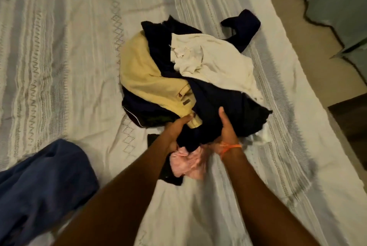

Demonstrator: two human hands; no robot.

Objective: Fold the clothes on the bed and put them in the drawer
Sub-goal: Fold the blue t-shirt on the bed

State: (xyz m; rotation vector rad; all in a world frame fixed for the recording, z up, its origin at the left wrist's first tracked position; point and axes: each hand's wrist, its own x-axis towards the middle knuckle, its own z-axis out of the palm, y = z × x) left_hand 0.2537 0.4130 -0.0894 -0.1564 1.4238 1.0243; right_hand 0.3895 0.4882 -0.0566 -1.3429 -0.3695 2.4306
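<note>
A heap of unfolded clothes lies in the middle of the bed (69, 57): a yellow garment (145, 75), a white garment (220, 63), dark navy garments (216, 106) and a pink garment (188, 162) at the near edge. My left hand (176, 128) grips the near left side of the heap, thumb by the yellow cloth. My right hand (228, 126), an orange thread on its wrist, clasps the dark navy garment with the thumb up. The pink garment hangs between both wrists. No drawer is in view.
A separate blue garment (43, 182) lies on the bed at the lower left. The bed's right edge runs diagonally, with tan floor (309, 33) beyond it. A grey-green cloth (337, 3) lies at the top right.
</note>
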